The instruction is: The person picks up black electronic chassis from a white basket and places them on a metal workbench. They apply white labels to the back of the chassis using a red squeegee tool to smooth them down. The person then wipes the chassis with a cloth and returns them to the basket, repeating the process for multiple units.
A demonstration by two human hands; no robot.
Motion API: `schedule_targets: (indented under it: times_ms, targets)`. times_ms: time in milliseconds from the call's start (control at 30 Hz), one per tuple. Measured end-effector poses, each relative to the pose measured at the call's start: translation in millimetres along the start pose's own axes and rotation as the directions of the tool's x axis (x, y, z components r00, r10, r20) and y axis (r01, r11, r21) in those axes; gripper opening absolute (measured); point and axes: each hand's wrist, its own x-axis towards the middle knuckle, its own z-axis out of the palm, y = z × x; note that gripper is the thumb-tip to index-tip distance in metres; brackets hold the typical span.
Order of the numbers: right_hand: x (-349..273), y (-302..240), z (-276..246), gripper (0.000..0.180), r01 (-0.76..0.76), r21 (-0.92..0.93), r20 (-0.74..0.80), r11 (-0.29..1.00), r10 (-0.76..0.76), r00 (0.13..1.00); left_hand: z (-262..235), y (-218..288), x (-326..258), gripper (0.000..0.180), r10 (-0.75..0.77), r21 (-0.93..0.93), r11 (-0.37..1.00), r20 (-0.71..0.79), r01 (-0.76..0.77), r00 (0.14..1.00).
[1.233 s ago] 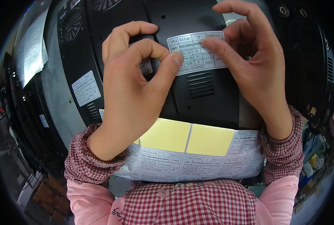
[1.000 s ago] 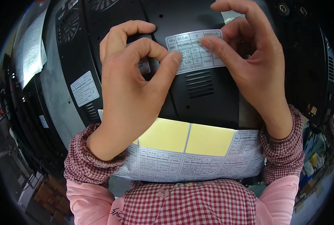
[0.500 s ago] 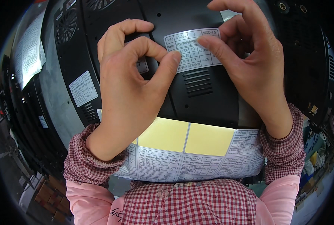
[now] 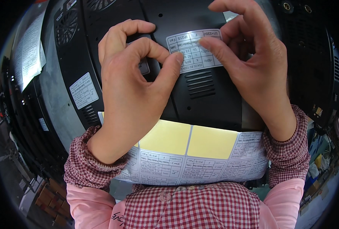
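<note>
A silver printed label [image 4: 194,61] is stretched between my two hands, over a black metal panel [image 4: 211,108] with slotted vents below it. My left hand [image 4: 133,80] pinches the label's left edge between thumb and forefinger. At the label's right side, my right hand [image 4: 257,57] has its thumb on the printed face and some fingers curled behind; its forefinger arches away. Whether any part of the label touches the panel, I cannot tell. In front of me lies a label sheet [image 4: 211,173], with bare yellow backing showing along its far edge.
To the left, another black panel [image 4: 68,57] carries a fan grille and a similar label [image 4: 83,91]. Printed sheets [image 4: 33,49] lie at the far left. Further black casings [image 4: 310,65] stand on the right. Brown boxes [image 4: 51,200] are low at the left.
Both hands keep hold of the label in almost the same place. My right hand has shifted very slightly left.
</note>
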Motion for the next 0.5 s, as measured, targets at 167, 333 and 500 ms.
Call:
schedule_targets:
  times_ms: [167, 333, 500]
  targets:
    - [-2.4, 2.1, 2.0, 0.043, 0.004, -0.004, -0.022, 1.000, -0.005, 1.000, 2.8, 0.3, -0.2, 0.016, 0.030, 0.023, 0.999, -0.024, -0.030, 0.999]
    - [0.7, 2.7, -3.4, 0.046, 0.027, 0.042, 0.008, 0.999, -0.027, 1.000, 4.0, 1.4, -1.1, 0.017, 0.031, 0.038, 0.999, -0.043, -0.029, 0.999]
    - [-1.9, 35.2, 12.3, 0.057, 0.301, -0.079, -0.198, 0.950, -0.311, 0.929, 2.8, 1.1, -1.2, 0.031, 0.011, 0.038, 0.999, -0.044, -0.009, 0.999]
